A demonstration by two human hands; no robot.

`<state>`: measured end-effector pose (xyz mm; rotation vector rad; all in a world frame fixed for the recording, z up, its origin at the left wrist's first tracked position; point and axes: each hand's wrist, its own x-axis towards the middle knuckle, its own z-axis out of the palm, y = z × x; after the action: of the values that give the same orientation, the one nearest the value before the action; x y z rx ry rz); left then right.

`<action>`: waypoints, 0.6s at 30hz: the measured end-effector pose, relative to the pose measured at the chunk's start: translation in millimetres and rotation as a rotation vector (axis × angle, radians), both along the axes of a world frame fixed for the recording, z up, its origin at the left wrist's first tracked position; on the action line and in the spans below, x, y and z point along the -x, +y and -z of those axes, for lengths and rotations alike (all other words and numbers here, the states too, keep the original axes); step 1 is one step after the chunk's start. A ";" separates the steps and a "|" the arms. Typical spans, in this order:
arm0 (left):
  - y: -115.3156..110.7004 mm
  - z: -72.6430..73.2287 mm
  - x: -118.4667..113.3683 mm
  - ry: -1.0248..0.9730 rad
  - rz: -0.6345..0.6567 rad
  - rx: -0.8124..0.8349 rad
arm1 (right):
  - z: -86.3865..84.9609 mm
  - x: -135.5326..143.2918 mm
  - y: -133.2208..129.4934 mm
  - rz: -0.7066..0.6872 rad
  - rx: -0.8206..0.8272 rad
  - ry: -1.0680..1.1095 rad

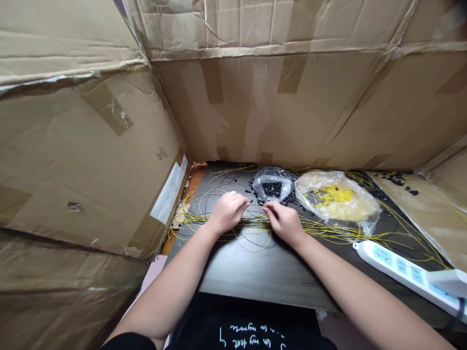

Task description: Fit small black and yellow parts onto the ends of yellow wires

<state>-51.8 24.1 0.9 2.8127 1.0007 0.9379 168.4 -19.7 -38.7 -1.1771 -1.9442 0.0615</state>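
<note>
My left hand point(229, 212) is closed in a pinch on a small black piece point(250, 201), which juts from its fingertips toward the right. Just across from it, my right hand point(282, 219) is also pinched closed; what lies between its fingertips is too small to make out. A gap separates the two hands. Under and around them runs a loose bundle of yellow and dark wires point(328, 232). Behind the hands sits an open clear bag of small black pieces point(273, 187), with some spilled around it. To its right lies a clear bag of yellow pieces point(333, 195).
A white power strip point(399, 265) with a plug lies at the right on the dark table point(233, 277). Cardboard walls point(255, 112) rise behind and at the left. More black pieces point(397, 180) are scattered on cardboard at the far right.
</note>
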 end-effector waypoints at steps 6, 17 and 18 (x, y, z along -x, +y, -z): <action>4.0 -4.0 6.8 -0.004 -0.069 -0.011 | 0.0 -7.9 4.3 0.080 0.085 0.166; -2.6 -19.8 -45.1 0.301 0.076 -0.152 | 4.8 -2.1 7.6 0.060 0.108 0.177; -0.5 -15.8 -45.3 0.282 0.082 -0.146 | 5.0 -3.1 8.4 0.066 0.117 0.180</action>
<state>-6.5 23.6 16.7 3.1468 0.8612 0.6428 171.5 -11.3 -43.7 -1.2665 -1.7623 0.2417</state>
